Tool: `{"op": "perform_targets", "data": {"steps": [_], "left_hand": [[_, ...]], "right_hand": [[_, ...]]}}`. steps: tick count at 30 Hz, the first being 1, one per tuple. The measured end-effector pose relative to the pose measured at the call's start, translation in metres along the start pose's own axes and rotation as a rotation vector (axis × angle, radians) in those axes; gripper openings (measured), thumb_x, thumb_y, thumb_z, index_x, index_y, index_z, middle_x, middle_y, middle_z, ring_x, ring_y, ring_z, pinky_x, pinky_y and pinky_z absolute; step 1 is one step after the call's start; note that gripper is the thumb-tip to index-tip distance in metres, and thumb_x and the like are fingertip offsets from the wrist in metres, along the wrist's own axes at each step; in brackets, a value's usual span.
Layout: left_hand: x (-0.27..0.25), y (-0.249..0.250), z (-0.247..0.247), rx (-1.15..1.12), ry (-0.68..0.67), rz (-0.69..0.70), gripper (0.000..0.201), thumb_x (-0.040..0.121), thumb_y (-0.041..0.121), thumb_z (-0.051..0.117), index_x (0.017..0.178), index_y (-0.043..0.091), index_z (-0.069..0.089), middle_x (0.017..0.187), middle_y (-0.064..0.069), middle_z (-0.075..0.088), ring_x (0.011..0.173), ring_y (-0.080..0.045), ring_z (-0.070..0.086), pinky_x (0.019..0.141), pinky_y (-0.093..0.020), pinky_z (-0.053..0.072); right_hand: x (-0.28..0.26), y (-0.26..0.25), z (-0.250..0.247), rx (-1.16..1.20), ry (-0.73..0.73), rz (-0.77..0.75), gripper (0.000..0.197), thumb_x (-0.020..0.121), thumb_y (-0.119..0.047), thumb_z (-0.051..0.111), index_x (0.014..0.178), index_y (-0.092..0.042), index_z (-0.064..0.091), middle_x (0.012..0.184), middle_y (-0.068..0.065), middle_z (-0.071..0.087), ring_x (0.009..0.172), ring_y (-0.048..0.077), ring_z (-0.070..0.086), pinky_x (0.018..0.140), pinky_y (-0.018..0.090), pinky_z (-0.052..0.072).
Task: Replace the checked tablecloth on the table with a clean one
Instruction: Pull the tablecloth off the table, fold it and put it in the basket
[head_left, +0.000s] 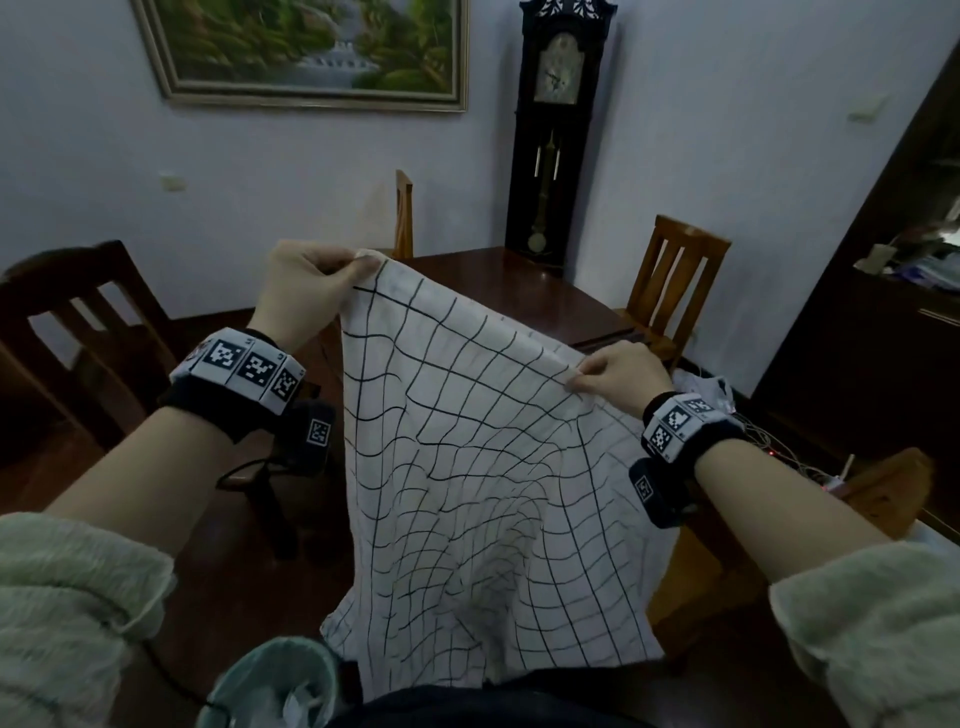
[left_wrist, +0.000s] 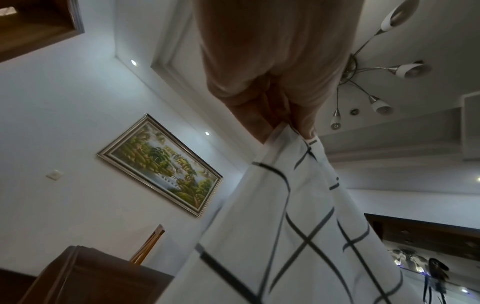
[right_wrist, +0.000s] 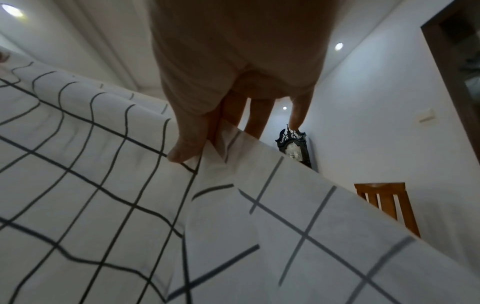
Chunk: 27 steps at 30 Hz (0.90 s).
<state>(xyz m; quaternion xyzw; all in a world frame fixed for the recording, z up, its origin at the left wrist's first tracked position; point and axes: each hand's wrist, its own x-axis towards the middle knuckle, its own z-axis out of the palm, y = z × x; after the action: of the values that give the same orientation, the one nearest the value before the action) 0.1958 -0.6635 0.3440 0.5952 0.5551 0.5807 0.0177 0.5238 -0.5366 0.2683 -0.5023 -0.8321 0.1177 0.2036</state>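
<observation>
A person is standing at the near edge of a dark brown polished wooden dining table (head_left: 519, 283), lifting a white cotton tablecloth printed with a thin black grid (head_left: 467, 467) up in front of them. The cloth is hanging between the raised hands and draping down toward the person's waist, with part of it trailing toward the table's right edge. Light wooden slat-backed chairs (head_left: 675, 280) are standing at the far and right sides. The left hand (head_left: 306, 286) is pinching one top corner between thumb and fingers, held higher. The right hand (head_left: 618, 371) is pinching the upper edge lower down, thumb in front and fingers behind.

Both grips are narrow fingertip pinches, so the fabric may be at risk of slipping loose if shaken. A tangle of thin cables (head_left: 779, 447) is lying near the table's right edge, and the trailing cloth could snag or drag it.
</observation>
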Motion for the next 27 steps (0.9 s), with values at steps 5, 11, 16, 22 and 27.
{"op": "perform_targets", "data": {"steps": [5, 11, 16, 22, 27], "left_hand": [[0.005, -0.001, -0.006, 0.021, 0.013, 0.013, 0.009, 0.087, 0.025, 0.069, 0.083, 0.028, 0.076, 0.062, 0.032, 0.064, 0.061, 0.004, 0.06, 0.061, -0.026, 0.052], [0.001, 0.003, -0.005, 0.056, -0.001, 0.031, 0.031, 0.086, 0.026, 0.07, 0.068, 0.051, 0.069, 0.063, 0.035, 0.062, 0.061, 0.012, 0.06, 0.055, -0.008, 0.044], [-0.002, 0.0, -0.003, 0.057, -0.001, 0.027, 0.016, 0.086, 0.022, 0.07, 0.097, 0.011, 0.074, 0.077, 0.016, 0.066, 0.064, 0.016, 0.06, 0.058, -0.003, 0.043], [-0.004, 0.002, -0.005, 0.061, -0.02, 0.011, 0.012, 0.086, 0.02, 0.07, 0.098, 0.016, 0.071, 0.076, 0.017, 0.065, 0.064, 0.016, 0.06, 0.058, -0.003, 0.043], [-0.003, 0.001, -0.01, 0.061, -0.011, 0.001, 0.009, 0.087, 0.019, 0.069, 0.096, 0.017, 0.071, 0.06, 0.038, 0.06, 0.062, 0.015, 0.06, 0.055, -0.003, 0.043]], "right_hand": [[0.006, 0.003, -0.004, 0.028, -0.051, 0.009, 0.027, 0.068, -0.049, 0.077, 0.063, -0.03, 0.059, 0.069, -0.013, 0.063, 0.073, 0.008, 0.057, 0.074, 0.034, 0.045], [-0.008, 0.001, 0.011, -0.088, -0.298, -0.096, 0.004, 0.079, -0.037, 0.067, 0.079, -0.035, 0.064, 0.083, -0.009, 0.066, 0.088, 0.014, 0.059, 0.092, 0.04, 0.039], [-0.015, -0.004, 0.019, -0.209, -0.333, -0.089, 0.023, 0.085, -0.042, 0.063, 0.063, -0.042, 0.058, 0.066, -0.015, 0.057, 0.075, 0.008, 0.052, 0.087, 0.034, 0.034], [-0.017, 0.002, 0.022, -0.211, -0.236, -0.079, 0.031, 0.076, -0.055, 0.067, 0.06, -0.031, 0.054, 0.069, -0.011, 0.055, 0.074, 0.009, 0.052, 0.074, 0.031, 0.034], [-0.018, 0.006, 0.025, -0.218, -0.142, -0.137, 0.059, 0.07, -0.066, 0.066, 0.053, -0.019, 0.035, 0.054, -0.007, 0.042, 0.056, 0.008, 0.044, 0.063, 0.027, 0.03]]}}
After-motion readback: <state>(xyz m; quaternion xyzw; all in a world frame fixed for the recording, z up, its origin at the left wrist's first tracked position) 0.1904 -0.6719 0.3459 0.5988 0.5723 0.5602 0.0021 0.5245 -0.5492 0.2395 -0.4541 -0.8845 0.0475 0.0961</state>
